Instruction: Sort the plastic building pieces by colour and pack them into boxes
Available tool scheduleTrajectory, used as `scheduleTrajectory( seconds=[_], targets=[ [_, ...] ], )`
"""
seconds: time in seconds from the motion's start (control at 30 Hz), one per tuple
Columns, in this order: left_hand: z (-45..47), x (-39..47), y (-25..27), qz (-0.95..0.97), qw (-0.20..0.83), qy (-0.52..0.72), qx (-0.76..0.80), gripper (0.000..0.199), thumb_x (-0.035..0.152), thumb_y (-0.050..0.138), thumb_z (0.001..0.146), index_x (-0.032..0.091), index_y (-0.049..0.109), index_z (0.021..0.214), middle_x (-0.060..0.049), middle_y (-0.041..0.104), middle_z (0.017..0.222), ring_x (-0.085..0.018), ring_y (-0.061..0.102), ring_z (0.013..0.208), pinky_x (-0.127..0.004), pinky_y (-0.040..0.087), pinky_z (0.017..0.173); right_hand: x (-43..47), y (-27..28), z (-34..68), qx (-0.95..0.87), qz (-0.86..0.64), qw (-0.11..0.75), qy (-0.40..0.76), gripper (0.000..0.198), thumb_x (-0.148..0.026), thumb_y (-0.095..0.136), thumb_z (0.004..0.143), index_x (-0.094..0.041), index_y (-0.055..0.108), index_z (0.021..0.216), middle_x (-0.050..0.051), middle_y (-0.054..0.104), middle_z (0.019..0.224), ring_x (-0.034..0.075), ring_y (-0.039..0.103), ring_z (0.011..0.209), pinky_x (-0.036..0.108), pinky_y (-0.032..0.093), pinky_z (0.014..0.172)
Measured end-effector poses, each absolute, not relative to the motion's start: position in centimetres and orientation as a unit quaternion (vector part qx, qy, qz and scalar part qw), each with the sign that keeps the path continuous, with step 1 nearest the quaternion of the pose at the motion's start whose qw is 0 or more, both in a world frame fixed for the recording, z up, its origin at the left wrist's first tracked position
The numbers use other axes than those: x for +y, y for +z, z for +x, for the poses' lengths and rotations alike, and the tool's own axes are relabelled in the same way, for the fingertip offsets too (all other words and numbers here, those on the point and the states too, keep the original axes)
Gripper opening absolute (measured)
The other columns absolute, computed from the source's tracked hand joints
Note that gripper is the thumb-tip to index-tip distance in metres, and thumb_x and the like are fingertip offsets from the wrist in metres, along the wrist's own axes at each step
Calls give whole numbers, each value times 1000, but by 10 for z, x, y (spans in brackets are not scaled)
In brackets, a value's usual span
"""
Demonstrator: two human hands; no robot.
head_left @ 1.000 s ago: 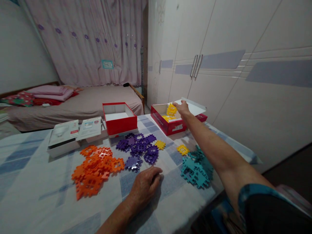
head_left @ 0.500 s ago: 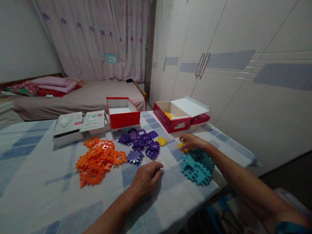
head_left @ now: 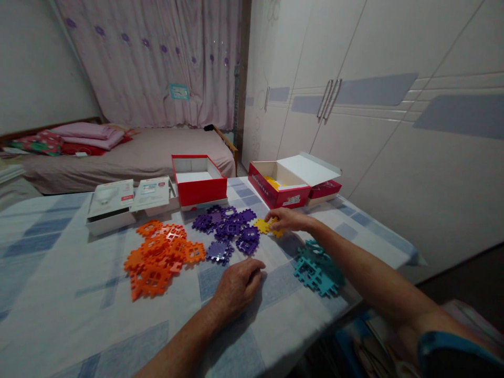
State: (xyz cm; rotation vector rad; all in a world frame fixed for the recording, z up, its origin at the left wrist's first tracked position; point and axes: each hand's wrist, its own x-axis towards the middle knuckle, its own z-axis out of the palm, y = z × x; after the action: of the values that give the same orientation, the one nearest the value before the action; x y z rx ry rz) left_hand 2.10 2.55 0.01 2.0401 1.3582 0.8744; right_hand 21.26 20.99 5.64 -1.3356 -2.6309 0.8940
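Note:
My right hand (head_left: 290, 219) pinches a yellow interlocking plastic building piece (head_left: 277, 232) just above or on the cloth. Right beside it lies another yellow piece (head_left: 261, 226), close to the pile of purple pieces (head_left: 232, 228). My left hand (head_left: 239, 283) rests on the table in front of the purple pile, fingers loosely curled, with nothing visible in it. To its left is a heap of orange pieces (head_left: 157, 260). Teal pieces (head_left: 318, 269) lie under my right forearm, which partly hides them.
An open crimson box (head_left: 275, 197) with yellow pieces inside stands at the back right, lid folded back. An open red box (head_left: 201, 193) and two white boxes (head_left: 110, 223) stand along the far side. Beyond are a bed (head_left: 169, 152) and a wardrobe (head_left: 354, 131).
My right hand has moved left with the yellow piece, from above the teal pile to the other yellow piece. My left hand has stayed in place.

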Motion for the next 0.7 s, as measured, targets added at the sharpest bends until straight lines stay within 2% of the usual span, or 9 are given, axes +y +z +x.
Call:
scheduleTrajectory(
  seconds=[0.17,0.37,0.53,0.7],
  targets=[
    [21,25,2,758,266,318,504,25,20,45,88,17,66,102,-6,71,95,-18,65,89,-28,47,83,219,54,188,-863,-458,13,214,44,-25,71,68,-21,68,111,4,70,100,21,62,90,22,45,72],
    [21,26,3,754,270,323,504,25,20,46,88,17,67,102,-7,71,96,-18,65,90,-28,47,83,224,51,191,-864,-437,-6,248,36,-26,71,68,-14,71,101,3,70,89,19,63,81,22,46,68],
    [22,27,0,759,267,322,499,24,22,47,88,17,67,102,-6,71,96,-18,65,89,-28,47,83,229,46,189,-853,-441,15,280,54,-19,71,66,-13,62,119,6,67,105,16,62,86,21,48,70],
    [21,26,1,757,264,322,503,25,20,47,87,17,67,101,-6,71,96,-18,65,89,-28,47,82,234,43,189,-845,-435,7,310,40,-18,74,62,-15,65,102,0,66,86,12,60,72,18,46,60]
  ],
)
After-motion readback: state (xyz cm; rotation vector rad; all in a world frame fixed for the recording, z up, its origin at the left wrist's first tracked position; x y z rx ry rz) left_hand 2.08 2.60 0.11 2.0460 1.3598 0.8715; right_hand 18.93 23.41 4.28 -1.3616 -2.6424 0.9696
